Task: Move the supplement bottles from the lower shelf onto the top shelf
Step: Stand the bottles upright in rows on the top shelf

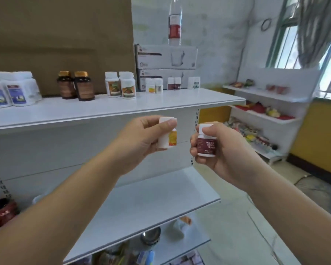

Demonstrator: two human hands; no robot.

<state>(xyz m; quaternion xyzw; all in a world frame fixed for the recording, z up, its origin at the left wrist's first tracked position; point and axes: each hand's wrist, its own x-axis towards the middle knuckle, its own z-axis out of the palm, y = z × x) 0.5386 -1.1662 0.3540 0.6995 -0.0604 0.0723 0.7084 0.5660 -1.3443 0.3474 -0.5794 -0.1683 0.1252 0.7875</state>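
Both hands are loaded and held in mid-air in front of the shelving, which puts the task in its carry step, between picking up and setting down. The left hand [139,142] pinches a small white orange-labelled bottle [169,135], with the thumb pressed across its cap and the fingers behind its body. The bottle hangs just below the front lip of the top shelf [180,100]. To its three o'clock, near but not touching, the right hand [229,150] has its fingers curled round a maroon-labelled bottle [206,145], which is upright with the label facing the camera. The lower shelf [161,197] lies beneath both forearms at six o'clock, and the part of it in view shows no bottles. The top shelf already carries a row along its back. From nine o'clock round towards one, this runs from large white tubs [13,90] through two amber bottles [75,86] and green-labelled white bottles [120,85] to a small orange-labelled pair [154,86] and a maroon-labelled pair [174,83], which stand in front of stacked cartons [166,58]. The next move probably calls for raising both bottles over the shelf lip and carrying them forward towards twelve to one o'clock. Each would then be set upright on bare shelf close to its matching pair. They need to go down gently, because the bottles are light and narrow, so a nudge could tip those beside them.
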